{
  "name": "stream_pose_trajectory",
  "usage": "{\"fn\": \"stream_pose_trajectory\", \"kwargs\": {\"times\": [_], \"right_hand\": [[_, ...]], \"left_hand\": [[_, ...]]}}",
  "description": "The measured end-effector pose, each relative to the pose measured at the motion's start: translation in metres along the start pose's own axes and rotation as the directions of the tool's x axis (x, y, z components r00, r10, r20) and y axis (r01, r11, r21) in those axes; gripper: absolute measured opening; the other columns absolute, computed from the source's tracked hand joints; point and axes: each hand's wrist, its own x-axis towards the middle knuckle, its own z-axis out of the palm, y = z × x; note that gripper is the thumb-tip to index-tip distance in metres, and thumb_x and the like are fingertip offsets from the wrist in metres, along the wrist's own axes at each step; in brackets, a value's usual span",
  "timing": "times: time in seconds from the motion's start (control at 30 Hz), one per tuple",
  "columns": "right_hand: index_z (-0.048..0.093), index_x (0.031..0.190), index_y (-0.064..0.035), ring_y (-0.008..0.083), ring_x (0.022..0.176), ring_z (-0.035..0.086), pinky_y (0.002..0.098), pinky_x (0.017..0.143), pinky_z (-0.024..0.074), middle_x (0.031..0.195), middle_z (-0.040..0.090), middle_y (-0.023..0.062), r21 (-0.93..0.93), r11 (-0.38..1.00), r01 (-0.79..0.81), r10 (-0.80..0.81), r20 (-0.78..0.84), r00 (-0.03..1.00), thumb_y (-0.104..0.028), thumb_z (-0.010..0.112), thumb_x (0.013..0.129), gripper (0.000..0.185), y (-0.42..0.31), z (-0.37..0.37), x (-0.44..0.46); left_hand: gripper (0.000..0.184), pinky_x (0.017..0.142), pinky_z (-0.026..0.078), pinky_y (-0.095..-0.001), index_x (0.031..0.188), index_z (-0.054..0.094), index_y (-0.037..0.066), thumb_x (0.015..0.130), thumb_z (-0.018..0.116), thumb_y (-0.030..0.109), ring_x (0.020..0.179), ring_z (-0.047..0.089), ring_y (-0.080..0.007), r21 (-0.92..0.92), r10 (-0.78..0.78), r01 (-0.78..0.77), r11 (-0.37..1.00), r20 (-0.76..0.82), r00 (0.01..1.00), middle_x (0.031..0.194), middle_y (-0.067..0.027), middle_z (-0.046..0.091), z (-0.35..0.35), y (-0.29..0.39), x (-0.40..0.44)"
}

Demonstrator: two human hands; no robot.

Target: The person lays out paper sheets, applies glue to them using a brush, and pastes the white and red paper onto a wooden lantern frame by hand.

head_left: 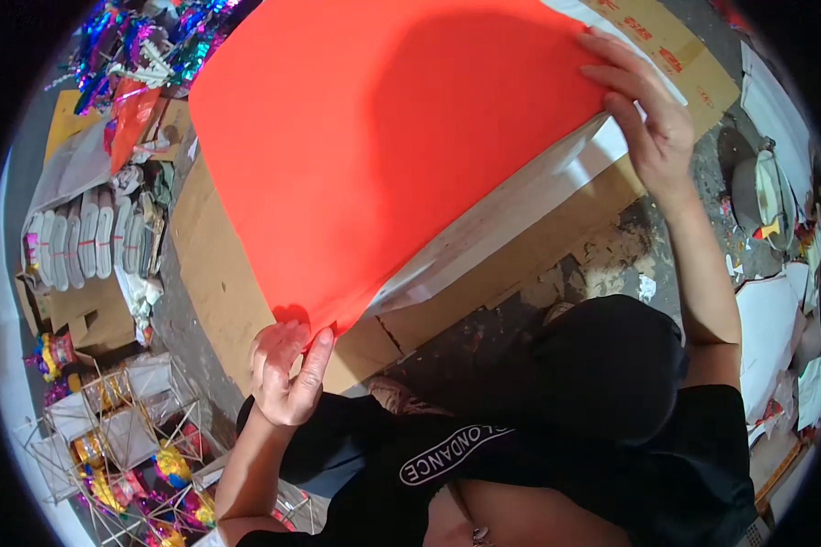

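Grey folded bundles (pixel 89 235) bound with thin red ties stand in a row at the far left, well off the left edge of the cardboard (pixel 212 260) that lies on the floor (pixel 205 387). Behind them hangs shiny blue and purple tinsel (pixel 192 50); nearer the person are thin stick frames (pixel 123 428) with pale panels and tufts of yellow and pink trim.

Further right, at the near-left part of the cardboard, the left hand (pixel 287 376) pinches the near corner of a red sheet (pixel 310 155) between thumb and fingers, and the sheet puckers there. This sheet spreads over most of the cardboard, with a broad dark shadow across it. Along its near edge, a white layer (pixel 602 155) shows between it and the cardboard. A knee in dark cloth (pixel 611 365) sits just outside the cardboard's near edge.

Near the cardboard's right corner, the right hand (pixel 657 123) has its fingers spread over the sheet's right edge; whether they grip it, I cannot tell. Red print marks the cardboard beyond. At far right, a dark rounded object, perhaps a seat or container, is hard to make out beside white sheets (pixel 764 337).
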Motion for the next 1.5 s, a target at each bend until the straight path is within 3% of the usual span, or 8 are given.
{"fn": "stream_pose_trajectory", "kwargs": {"times": [0.23, 0.33, 0.47, 0.7, 0.9, 1.0, 1.2, 1.5], "right_hand": [[0.058, 0.108, 0.0042, 0.0323, 0.122, 0.045, 0.0399, 0.102, 0.0340, 0.124, 0.052, 0.0179, -0.076, 0.996, 0.050, -0.052, -0.032, 0.998, -0.007, 0.054, 0.086, 0.026, 0.000, 0.002, -0.002], [0.058, 0.110, 0.0048, 0.0314, 0.122, 0.045, 0.0395, 0.102, 0.0338, 0.124, 0.052, 0.0172, -0.070, 0.997, 0.013, -0.015, -0.040, 0.999, -0.006, 0.054, 0.086, 0.027, 0.004, 0.004, -0.006], [0.058, 0.111, 0.0044, 0.0305, 0.121, 0.046, 0.0389, 0.101, 0.0349, 0.124, 0.053, 0.0168, -0.095, 0.995, 0.012, -0.017, -0.049, 0.999, -0.005, 0.055, 0.085, 0.027, 0.003, 0.005, -0.005], [0.059, 0.111, 0.0032, 0.0299, 0.119, 0.047, 0.0386, 0.101, 0.0355, 0.125, 0.052, 0.0181, -0.063, 0.998, -0.003, -0.002, -0.069, 0.998, -0.004, 0.055, 0.085, 0.026, 0.006, 0.007, -0.008], [0.058, 0.111, 0.0024, 0.0300, 0.119, 0.047, 0.0364, 0.098, 0.0388, 0.125, 0.052, 0.0187, -0.069, 0.997, -0.017, 0.013, -0.058, 0.998, -0.003, 0.054, 0.086, 0.027, 0.008, 0.004, -0.009], [0.058, 0.112, 0.0023, 0.0300, 0.119, 0.048, 0.0352, 0.096, 0.0402, 0.124, 0.053, 0.0186, -0.038, 0.998, -0.041, 0.037, -0.078, 0.996, -0.002, 0.054, 0.086, 0.027, 0.009, 0.007, -0.010], [0.058, 0.111, 0.0022, 0.0300, 0.118, 0.048, 0.0343, 0.094, 0.0418, 0.124, 0.053, 0.0182, -0.088, 0.996, -0.006, 0.000, -0.071, 0.997, 0.000, 0.053, 0.085, 0.027, 0.006, 0.003, -0.009], [0.058, 0.111, 0.0039, 0.0310, 0.117, 0.049, 0.0347, 0.093, 0.0436, 0.124, 0.053, 0.0199, -0.031, 0.999, 0.013, -0.014, -0.061, 0.998, 0.000, 0.055, 0.084, 0.028, 0.006, 0.003, -0.007]], "left_hand": [[0.035, 0.074, 0.046, -0.0432, 0.095, 0.068, 0.006, 0.066, 0.078, 0.022, 0.086, 0.055, -0.0276, -0.064, -0.058, 0.063, 0.996, 0.075, 0.995, 0.098, -0.0108, 0.054, -0.005, 0.001, -0.004], [0.036, 0.074, 0.046, -0.0423, 0.094, 0.067, 0.007, 0.065, 0.079, 0.024, 0.088, 0.054, -0.0269, -0.078, -0.105, 0.101, 0.992, -0.048, 0.993, 0.099, -0.0105, 0.054, -0.001, 0.001, -0.004], [0.032, 0.078, 0.043, -0.0424, 0.092, 0.068, 0.011, 0.065, 0.079, 0.025, 0.092, 0.052, -0.0260, 0.142, 0.008, -0.010, 0.990, 0.015, 1.000, 0.102, -0.0101, 0.054, -0.003, -0.003, -0.004], [0.036, 0.085, 0.042, -0.0421, 0.097, 0.064, 0.010, 0.068, 0.078, 0.026, 0.098, 0.051, -0.0241, 0.100, 0.009, -0.029, 0.995, 0.194, 0.981, 0.113, -0.0091, 0.055, -0.012, -0.005, -0.002], [0.032, 0.076, 0.047, -0.0400, 0.095, 0.065, 0.009, 0.066, 0.078, 0.015, 0.093, 0.053, -0.0263, 0.050, 0.139, -0.164, 0.985, 0.328, 0.934, 0.108, -0.0114, 0.054, -0.024, -0.021, 0.010], [0.024, 0.078, 0.046, -0.0378, 0.090, 0.066, 0.003, 0.068, 0.073, 0.008, 0.093, 0.053, -0.0236, 0.069, 0.166, -0.184, 0.981, 0.204, 0.965, 0.109, -0.0097, 0.056, -0.018, -0.018, 0.004], [0.027, 0.066, 0.050, -0.0337, 0.089, 0.064, -0.001, 0.064, 0.073, 0.004, 0.082, 0.056, -0.0240, 0.061, 0.181, -0.187, 0.980, 0.089, 0.979, 0.100, -0.0127, 0.056, -0.005, -0.014, 0.004], [0.037, 0.065, 0.049, -0.0355, 0.095, 0.065, -0.003, 0.059, 0.074, -0.005, 0.075, 0.055, -0.0248, -0.029, -0.008, 0.010, 1.000, 0.048, 0.999, 0.089, -0.0135, 0.057, -0.002, -0.005, 0.005]]}}
